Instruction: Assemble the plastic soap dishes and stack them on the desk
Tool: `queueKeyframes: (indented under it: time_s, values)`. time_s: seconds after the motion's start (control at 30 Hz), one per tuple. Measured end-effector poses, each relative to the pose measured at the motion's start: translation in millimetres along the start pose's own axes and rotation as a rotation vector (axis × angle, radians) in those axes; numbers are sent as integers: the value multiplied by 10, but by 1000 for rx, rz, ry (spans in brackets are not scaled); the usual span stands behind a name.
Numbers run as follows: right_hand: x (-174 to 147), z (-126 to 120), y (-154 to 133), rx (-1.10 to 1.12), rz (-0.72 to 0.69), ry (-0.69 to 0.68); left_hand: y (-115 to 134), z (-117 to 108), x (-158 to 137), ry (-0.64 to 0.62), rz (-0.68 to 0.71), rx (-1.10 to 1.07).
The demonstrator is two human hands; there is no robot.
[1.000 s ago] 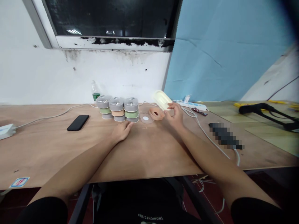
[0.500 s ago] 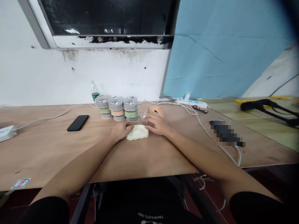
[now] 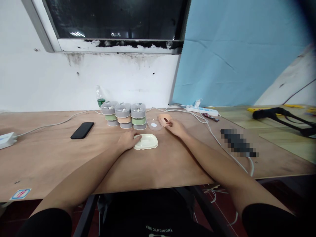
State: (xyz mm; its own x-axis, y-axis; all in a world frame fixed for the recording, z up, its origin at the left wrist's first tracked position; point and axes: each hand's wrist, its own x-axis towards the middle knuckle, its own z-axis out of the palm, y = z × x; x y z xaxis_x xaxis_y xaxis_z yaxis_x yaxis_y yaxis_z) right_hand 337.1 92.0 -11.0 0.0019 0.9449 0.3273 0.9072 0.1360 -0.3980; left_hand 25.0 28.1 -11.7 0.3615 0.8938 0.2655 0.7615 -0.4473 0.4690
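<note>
A shallow cream plastic dish (image 3: 149, 141) lies flat on the table in front of me. My left hand (image 3: 128, 139) holds its left end, with the thumb over the rim. Behind the dish, slightly to the right, is a peach-coloured cover (image 3: 163, 116) with a dark slot in it. The fingers of my right hand (image 3: 176, 127) are closed at its near right edge, though the exact grip is partly hidden. Just left of the cover sits a clear lid (image 3: 149, 124) with a white round spot.
Stacked grey, green and peach boxes (image 3: 123, 113) stand by the wall, a bottle (image 3: 99, 95) behind them. A black phone (image 3: 82, 130) lies at left. White cables and a power strip (image 3: 207, 111) run along the back right, near a blurred dark object (image 3: 238, 141).
My right hand has moved off the dish's right side, back and to the right, onto the peach cover. The left hand stays on the dish.
</note>
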Motion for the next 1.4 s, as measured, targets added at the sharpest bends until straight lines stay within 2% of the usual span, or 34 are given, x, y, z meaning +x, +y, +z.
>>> queueKeyframes:
  time_s: [0.1, 0.2, 0.3, 0.37, 0.47, 0.57, 0.67, 0.77, 0.87, 1.0, 1.13, 1.23, 1.4]
  values:
    - [1, -21, -45, -3, 17, 189, 6, 0, -2, 16, 3, 2]
    - [-38, -47, -90, 131, -12, 406, 8, 8, -4, 71, 26, -17]
    - [-123, -74, -146, 287, -179, 542, 20, 7, -18, 145, 28, -65]
    - [-187, -77, -187, 348, -351, 563, 41, -9, -35, 197, 36, -95]
    - [-273, -28, -248, 396, -602, 518, 80, -55, -60, 277, 75, -133]
    - [-361, 68, -318, 437, -743, 426, 103, -100, -77, 320, 140, -134]
    - [-454, 125, -423, 494, -657, 322, 117, -139, -87, 302, 168, -67]
    - [-514, 92, -550, 567, -484, 226, 150, -185, -100, 302, 83, -9]
    - [-516, 35, -647, 576, -378, 128, 192, -232, -110, 308, 22, -5]
    - [-468, 48, -683, 501, -279, -5, 189, -256, -95, 207, -15, 65]
    - [-400, 126, -612, 342, -269, -185, 113, -230, -43, 64, -100, 107]
    - [-354, 158, -540, 230, -287, -296, 62, -203, -3, 22, -139, 34]
    - [-359, 137, -538, 208, -374, -303, 6, -156, 34, -65, -99, -41]
